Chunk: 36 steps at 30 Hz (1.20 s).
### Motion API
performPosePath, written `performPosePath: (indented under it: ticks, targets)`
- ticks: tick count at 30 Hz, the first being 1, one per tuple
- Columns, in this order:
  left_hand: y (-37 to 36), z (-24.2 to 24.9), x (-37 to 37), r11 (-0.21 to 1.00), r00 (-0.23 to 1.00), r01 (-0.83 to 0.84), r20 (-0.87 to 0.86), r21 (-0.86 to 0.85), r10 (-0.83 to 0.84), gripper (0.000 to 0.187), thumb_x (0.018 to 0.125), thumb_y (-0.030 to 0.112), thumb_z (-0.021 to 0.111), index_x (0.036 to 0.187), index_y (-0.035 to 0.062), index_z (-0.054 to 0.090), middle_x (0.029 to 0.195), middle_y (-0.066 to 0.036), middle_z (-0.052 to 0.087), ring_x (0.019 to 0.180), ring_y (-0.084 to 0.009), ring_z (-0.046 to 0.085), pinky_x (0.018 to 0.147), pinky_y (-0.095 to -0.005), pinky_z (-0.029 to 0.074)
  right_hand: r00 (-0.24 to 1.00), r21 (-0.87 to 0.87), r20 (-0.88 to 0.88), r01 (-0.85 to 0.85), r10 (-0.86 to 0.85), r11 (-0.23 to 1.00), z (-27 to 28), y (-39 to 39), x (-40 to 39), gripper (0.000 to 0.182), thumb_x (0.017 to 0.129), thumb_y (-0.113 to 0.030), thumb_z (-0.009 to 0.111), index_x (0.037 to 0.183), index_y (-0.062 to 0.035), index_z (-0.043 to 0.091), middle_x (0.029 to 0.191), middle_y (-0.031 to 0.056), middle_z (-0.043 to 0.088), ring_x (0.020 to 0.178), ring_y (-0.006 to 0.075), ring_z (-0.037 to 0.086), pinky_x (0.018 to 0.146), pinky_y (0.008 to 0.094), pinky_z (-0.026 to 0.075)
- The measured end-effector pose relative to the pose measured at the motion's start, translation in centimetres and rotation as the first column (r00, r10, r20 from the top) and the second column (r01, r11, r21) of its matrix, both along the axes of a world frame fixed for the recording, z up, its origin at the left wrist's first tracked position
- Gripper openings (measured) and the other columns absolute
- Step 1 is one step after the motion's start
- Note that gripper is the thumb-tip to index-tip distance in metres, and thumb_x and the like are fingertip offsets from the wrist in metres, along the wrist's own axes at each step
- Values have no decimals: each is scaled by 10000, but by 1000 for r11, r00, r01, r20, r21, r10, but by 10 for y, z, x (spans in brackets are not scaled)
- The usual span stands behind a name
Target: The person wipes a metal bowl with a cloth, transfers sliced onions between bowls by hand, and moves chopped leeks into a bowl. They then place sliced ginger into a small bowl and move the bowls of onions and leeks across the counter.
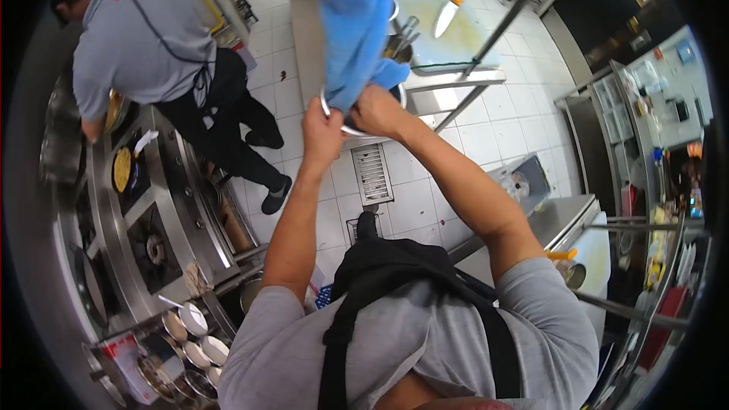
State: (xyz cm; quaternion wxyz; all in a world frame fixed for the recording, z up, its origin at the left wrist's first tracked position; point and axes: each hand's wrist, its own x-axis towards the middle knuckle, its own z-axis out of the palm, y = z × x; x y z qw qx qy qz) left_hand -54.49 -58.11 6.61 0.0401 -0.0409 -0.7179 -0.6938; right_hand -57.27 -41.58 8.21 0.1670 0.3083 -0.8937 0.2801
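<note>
A long blue cloth (354, 26) stretches from the top of the view down to my hands. My right hand (377, 111) is closed around its lower end, over the mouth of a round container with a pale rim (364, 139). My left hand (323, 134) is closed at the left side of that rim, close beside the cloth. Its fingertips are partly hidden, and most of the container's inside is covered by cloth and hands. Beyond the right hand, metal utensils (407, 34) stand in a small pot at the counter.
An orange-handled knife (446, 18) lies on a pale cutting board (430, 49). At left, a co-worker (163, 38) stands by the stove (163, 220), where a pan with yellow food (122, 168) sits. Several small containers (194, 319) are at lower left. A floor drain (370, 173) lies below.
</note>
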Motion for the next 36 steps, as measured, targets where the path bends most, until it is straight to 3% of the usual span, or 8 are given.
performPosePath:
  ticks: [3, 6, 9, 14, 18, 26, 32, 36]
  targets:
    - [-26, -12, 4, 945, 997, 5, -73, -328, -30, 195, 927, 95, 596, 1084, -18, 613, 880, -92, 671, 770, -132, 645, 582, -314, 510, 925, 218, 372, -161, 71, 963, 35, 26, 23, 135, 776, -146, 687, 828, -29, 729, 868, 220, 709, 817, 404, 683, 748, 488, 539]
    - [-15, 14, 21, 983, 970, 161, 200, -91, -141, 248, 918, 103, 610, 1142, 1, 641, 1010, -87, 684, 843, -225, 648, 621, -342, 527, 939, -44, 91, 338, -333, 940, -20, 1, 19, 169, 689, -203, 730, 769, -55, 738, 753, 187, 700, 716, 358, 689, 646, 465, 551]
    - [-20, 21, 26, 973, 985, 57, 170, -222, -19, 274, 956, 78, 572, 1205, -23, 627, 1091, -141, 679, 883, -242, 661, 700, -363, 555, 934, 1, 356, 30, -28, 1000, -11, -1, 38, 264, 734, -241, 694, 936, -90, 771, 877, 194, 738, 823, 371, 708, 749, 499, 548]
    - [-119, -189, 32, 778, 937, -160, 154, -608, 313, 321, 991, 240, 609, 888, -57, 543, 793, -162, 603, 640, -233, 577, 509, -365, 483, 934, -278, 244, 326, -262, 904, 8, 63, 234, 399, 885, -176, 642, 1264, -51, 635, 1211, 209, 597, 1177, 416, 577, 971, 490, 497]
    - [-17, -167, 208, 767, 830, 526, 419, -366, -369, 162, 907, 117, 596, 1047, 40, 565, 917, -67, 605, 703, -140, 600, 484, -260, 449, 717, -365, 584, 651, -381, 666, -42, 122, 457, 531, 935, -254, 695, 1381, -11, 539, 1261, 256, 621, 1175, 414, 606, 985, 468, 493]
    - [205, -38, 487, 408, 321, 911, 514, 62, -795, 135, 1000, 83, 553, 874, 85, 504, 709, 10, 528, 521, -38, 438, 436, -207, 370, 241, -412, 809, 883, -536, -225, -116, 163, 816, 253, 951, -192, 695, 1118, -3, 708, 813, 94, 729, 729, 149, 692, 660, 317, 545]
    - [264, -2, 574, 210, 119, 971, 541, 110, -832, 96, 1031, 93, 558, 941, 94, 526, 783, -14, 617, 561, -48, 501, 453, -217, 388, -7, -509, 835, 374, -551, -776, -111, 209, 998, 249, 1027, -261, 588, 1107, -30, 635, 725, 46, 651, 588, 142, 643, 529, 286, 540]
    - [308, -12, 604, 110, 68, 993, 527, 48, -847, 80, 1016, 75, 549, 961, 25, 519, 803, -73, 618, 557, -116, 581, 439, -243, 440, -404, -488, 822, -138, -401, -862, -137, 266, 1139, 810, 959, -581, 617, 1354, 92, 399, 947, 205, 633, 540, 244, 648, 434, 359, 568]
